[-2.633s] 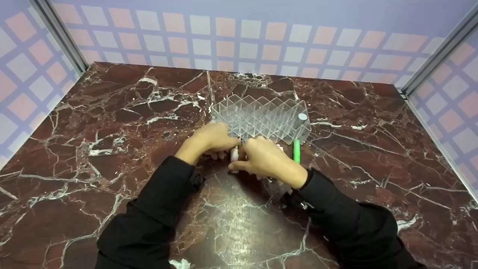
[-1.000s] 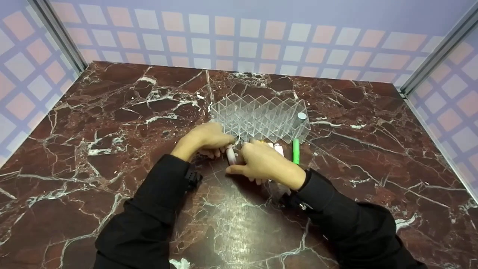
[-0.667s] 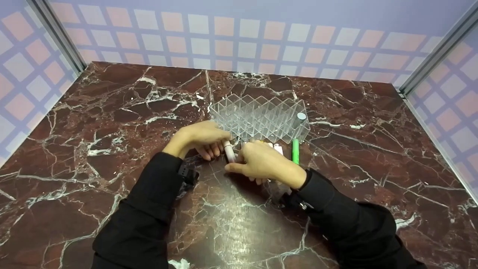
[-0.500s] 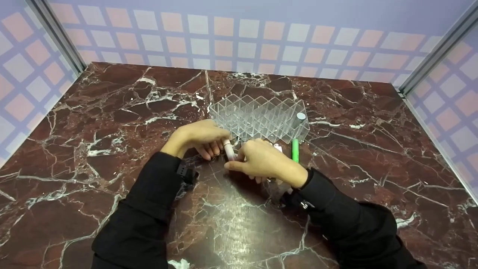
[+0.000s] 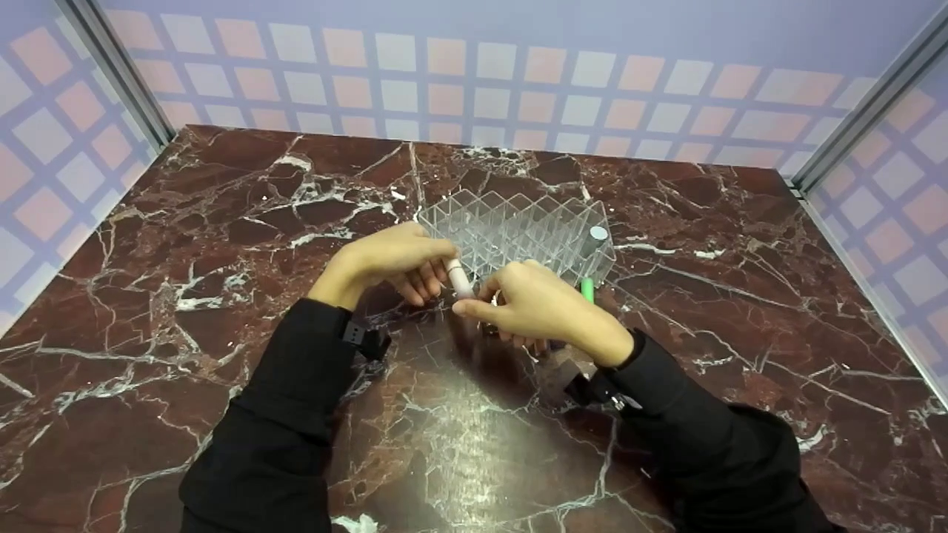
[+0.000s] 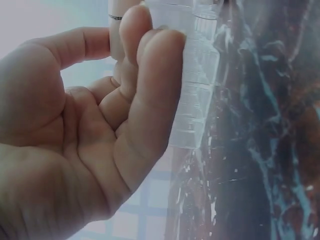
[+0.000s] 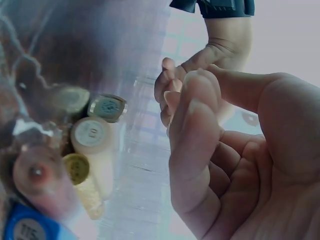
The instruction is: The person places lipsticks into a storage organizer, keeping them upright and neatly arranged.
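Observation:
A slim whitish cosmetic tube [image 5: 460, 280] hangs tilted between both hands, above the table. My left hand [image 5: 392, 259] pinches its upper end between thumb and index finger; the other fingers are loosely bent. In the left wrist view the tube [image 6: 116, 22] shows a thin dark ring near that pinch. My right hand [image 5: 537, 300] holds the lower end with thumb and fingertips; in the right wrist view these fingers [image 7: 197, 115] hide the tube. Just behind both hands stands a clear organizer [image 5: 511, 222] with diamond-shaped compartments. A silver-topped tube [image 5: 598, 234] stands in its right end.
A green tube [image 5: 587, 289] lies before the organizer's right end. Beneath my right hand are several cosmetics, among them a blue-ended one [image 7: 27, 227], a pink tube [image 7: 47, 182], a gold-capped one [image 7: 76, 169] and a beige bottle [image 7: 91, 134]. Patterned walls [image 5: 474, 81] enclose the table.
The whitish tube has risen off the table and moved towards the organizer. Both hands lifted with it. The left hand first shifted left, turning its palm more into view.

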The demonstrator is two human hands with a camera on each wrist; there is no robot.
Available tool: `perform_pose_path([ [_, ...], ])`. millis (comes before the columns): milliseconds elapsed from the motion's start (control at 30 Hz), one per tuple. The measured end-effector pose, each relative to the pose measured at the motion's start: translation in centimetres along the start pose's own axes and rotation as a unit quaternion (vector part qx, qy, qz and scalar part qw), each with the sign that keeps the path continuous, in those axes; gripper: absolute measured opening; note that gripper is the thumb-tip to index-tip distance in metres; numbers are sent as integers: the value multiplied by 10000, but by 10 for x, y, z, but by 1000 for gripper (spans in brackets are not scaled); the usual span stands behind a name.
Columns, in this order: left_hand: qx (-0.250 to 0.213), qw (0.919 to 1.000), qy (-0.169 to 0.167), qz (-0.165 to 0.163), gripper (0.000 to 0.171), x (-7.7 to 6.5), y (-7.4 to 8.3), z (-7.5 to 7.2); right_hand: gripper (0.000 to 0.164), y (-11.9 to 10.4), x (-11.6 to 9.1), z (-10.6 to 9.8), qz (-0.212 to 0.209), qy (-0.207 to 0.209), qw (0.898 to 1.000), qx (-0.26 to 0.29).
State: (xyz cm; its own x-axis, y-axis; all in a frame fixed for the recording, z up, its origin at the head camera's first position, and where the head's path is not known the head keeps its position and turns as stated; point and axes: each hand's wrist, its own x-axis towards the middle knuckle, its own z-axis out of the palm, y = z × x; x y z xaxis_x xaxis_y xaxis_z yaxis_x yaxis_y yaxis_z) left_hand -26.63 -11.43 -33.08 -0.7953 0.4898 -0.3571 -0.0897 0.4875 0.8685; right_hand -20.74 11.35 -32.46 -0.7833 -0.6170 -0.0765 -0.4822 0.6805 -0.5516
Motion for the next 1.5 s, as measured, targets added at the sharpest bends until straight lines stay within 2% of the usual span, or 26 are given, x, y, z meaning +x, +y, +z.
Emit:
perform_pose_path([
  [133,-118,9994,175,271,38,0,2,-1,40,0,0,-5,27,21,9999,126],
  [300,-262,9960,588,617,37,1,3,-3,34,-2,2,-14,42,47,9995,314],
  [433,-508,9912,893,830,38,2,2,-5,31,-3,7,-18,23,201,9993,310],
  [600,-755,9856,1113,1021,39,3,2,-5,31,-2,11,-20,-14,434,9990,84],
  [900,-924,9727,1562,1445,35,6,5,-5,24,6,19,-23,56,594,9977,317],
  [1067,-907,9663,1670,1736,36,8,7,-5,21,10,25,-23,82,712,9967,387],
  [1233,-1142,9574,1795,1952,35,9,8,-4,21,10,28,-25,224,860,9940,636],
  [1500,-1266,9441,2029,2267,33,10,11,-4,20,10,32,-28,179,1333,9880,757],
])
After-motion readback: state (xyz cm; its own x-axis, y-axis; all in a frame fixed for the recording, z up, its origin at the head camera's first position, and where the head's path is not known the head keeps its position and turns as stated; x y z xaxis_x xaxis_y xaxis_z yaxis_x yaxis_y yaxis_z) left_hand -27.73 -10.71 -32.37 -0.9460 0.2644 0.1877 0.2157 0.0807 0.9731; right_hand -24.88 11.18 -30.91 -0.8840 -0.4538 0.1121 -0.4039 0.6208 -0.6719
